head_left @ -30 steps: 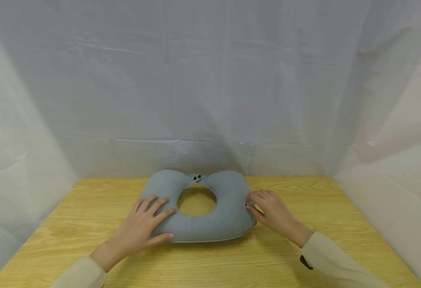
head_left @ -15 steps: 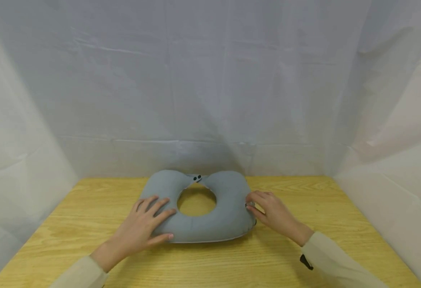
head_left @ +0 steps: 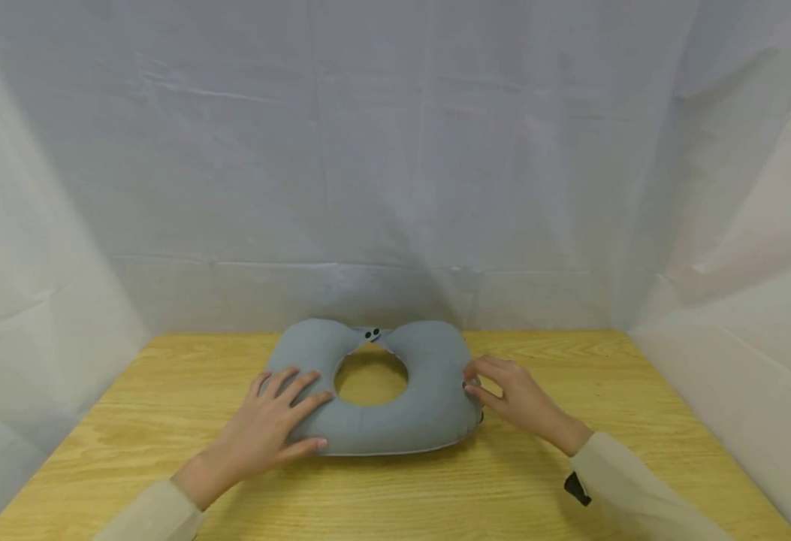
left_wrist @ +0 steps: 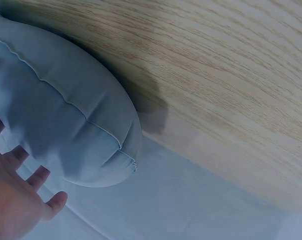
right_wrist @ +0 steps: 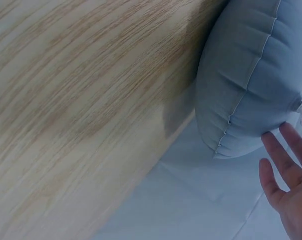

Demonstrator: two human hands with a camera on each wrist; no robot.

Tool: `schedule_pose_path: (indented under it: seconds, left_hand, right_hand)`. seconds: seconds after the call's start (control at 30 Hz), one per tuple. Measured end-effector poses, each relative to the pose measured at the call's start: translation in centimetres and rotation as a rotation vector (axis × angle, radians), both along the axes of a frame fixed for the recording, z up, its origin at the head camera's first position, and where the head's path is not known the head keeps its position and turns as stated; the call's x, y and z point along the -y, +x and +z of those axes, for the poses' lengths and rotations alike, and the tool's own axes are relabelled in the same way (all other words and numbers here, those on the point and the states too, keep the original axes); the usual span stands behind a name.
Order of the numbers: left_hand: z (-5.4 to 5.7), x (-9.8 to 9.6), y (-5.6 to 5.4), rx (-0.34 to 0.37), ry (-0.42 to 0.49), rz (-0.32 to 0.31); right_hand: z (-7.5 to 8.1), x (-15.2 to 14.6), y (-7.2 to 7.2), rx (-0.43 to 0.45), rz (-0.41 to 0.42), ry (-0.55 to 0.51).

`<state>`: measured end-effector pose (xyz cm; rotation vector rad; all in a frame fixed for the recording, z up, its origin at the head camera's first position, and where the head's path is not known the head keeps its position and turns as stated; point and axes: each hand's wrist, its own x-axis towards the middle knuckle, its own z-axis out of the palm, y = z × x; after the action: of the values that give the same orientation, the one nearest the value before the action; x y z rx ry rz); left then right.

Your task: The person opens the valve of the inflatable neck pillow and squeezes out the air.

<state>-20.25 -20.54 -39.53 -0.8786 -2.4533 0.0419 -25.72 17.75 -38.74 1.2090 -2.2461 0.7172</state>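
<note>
A grey-blue inflated neck pillow [head_left: 381, 428] lies on the wooden table, its two ends pointing away and joined by a strap with black snap buttons [head_left: 372, 334]. Spread over its left side, my left hand [head_left: 267, 421] rests with the fingers apart. At the pillow's right side, thumb and index finger of my right hand [head_left: 520, 398] pinch a small clear valve [right_wrist: 297, 105]; the other fingers are loosely extended beside the fabric in the right wrist view. A seam [left_wrist: 85, 117] with puckered creases runs along the pillow's side in the left wrist view.
The wooden table [head_left: 395, 500] reaches back to a hanging white sheet [head_left: 395, 188]. More white sheeting [head_left: 760, 315] closes off the right side, and the left likewise. A dark tab [head_left: 576, 489] hangs at the right sleeve cuff.
</note>
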Motion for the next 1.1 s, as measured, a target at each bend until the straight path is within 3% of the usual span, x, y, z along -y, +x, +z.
schedule_pose_path:
  seconds: [0.17, 0.4, 0.73, 0.93, 1.1]
  left_hand:
    - [-0.01, -0.04, -0.01, 0.0, -0.005, -0.003]
    - [-0.17, 0.11, 0.01, 0.016, -0.008, 0.002]
    - [-0.62, 0.04, 0.01, 0.002, -0.02, -0.013]
    - [-0.45, -0.16, 0.04, 0.003, -0.036, -0.003]
    - [-0.32, -0.31, 0.07, 0.015, -0.042, 0.004]
  right_hand:
    - [0.1, -0.25, -0.02, 0.058, 0.001, -0.018]
    - [0.33, -0.7, -0.23, 0.24, 0.033, -0.065]
    - [0.03, -0.77, -0.46, 0.268, 0.051, -0.059]
    - [-0.07, -0.75, -0.3, 0.257, 0.003, -0.038]
    - [-0.57, -0.72, -0.12, 0.297, -0.047, -0.013]
